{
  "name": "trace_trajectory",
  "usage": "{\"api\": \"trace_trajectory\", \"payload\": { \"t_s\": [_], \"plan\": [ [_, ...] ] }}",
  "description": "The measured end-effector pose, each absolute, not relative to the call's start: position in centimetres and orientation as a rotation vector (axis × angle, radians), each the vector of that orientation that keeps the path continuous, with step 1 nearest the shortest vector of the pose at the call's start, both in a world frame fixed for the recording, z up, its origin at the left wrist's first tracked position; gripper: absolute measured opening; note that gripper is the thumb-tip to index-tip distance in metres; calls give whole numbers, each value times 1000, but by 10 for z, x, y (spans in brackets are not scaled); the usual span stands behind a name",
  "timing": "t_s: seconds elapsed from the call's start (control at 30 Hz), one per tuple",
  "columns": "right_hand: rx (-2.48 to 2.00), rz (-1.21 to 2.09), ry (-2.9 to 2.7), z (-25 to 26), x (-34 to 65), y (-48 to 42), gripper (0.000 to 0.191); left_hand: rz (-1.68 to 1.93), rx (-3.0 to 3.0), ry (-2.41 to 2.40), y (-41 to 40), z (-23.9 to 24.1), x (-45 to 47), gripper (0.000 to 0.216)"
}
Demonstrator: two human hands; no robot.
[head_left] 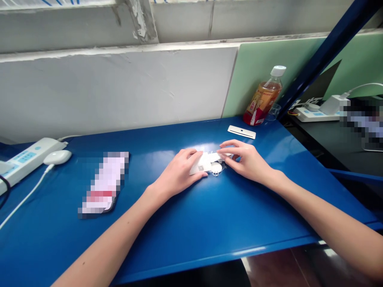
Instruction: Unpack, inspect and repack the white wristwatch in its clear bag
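My left hand (182, 169) is closed around a small white box (200, 164) with a square printed code on its face, just above the blue table. Beside the box's right end lies a round white piece (216, 167) in what looks like clear plastic. My right hand (243, 159) reaches in from the right, its fingers bent around a small white piece (215, 157) whose kind I cannot make out. Part of these pieces is hidden behind my fingers. Beyond my right hand, a flat white card (241, 132) with a dark slot lies on the table.
A bottle of amber drink (263, 97) stands at the back right against the wall. On the left lie a blurred phone (106, 181), a white power strip (30, 157) and a white plug-like piece with a cable (57, 157). A blue post (317, 59) rises at the right.
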State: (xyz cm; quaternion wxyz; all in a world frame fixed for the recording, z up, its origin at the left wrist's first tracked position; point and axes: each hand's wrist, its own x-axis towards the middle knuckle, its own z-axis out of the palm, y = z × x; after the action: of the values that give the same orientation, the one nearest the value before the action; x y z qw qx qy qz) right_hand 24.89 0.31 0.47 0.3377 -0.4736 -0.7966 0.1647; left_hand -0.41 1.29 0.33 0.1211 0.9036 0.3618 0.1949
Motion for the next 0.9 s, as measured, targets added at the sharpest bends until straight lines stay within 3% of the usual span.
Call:
{"api": "trace_trajectory", "payload": {
  "t_s": [0.5,0.9],
  "plan": [
    [-1030,338,-2479,8,258,4,32,600,2640,1045,13,1,-4,50],
    [-983,455,-2320,-3,257,11,23,600,2659,1044,12,2,-4,49]
  ]
}}
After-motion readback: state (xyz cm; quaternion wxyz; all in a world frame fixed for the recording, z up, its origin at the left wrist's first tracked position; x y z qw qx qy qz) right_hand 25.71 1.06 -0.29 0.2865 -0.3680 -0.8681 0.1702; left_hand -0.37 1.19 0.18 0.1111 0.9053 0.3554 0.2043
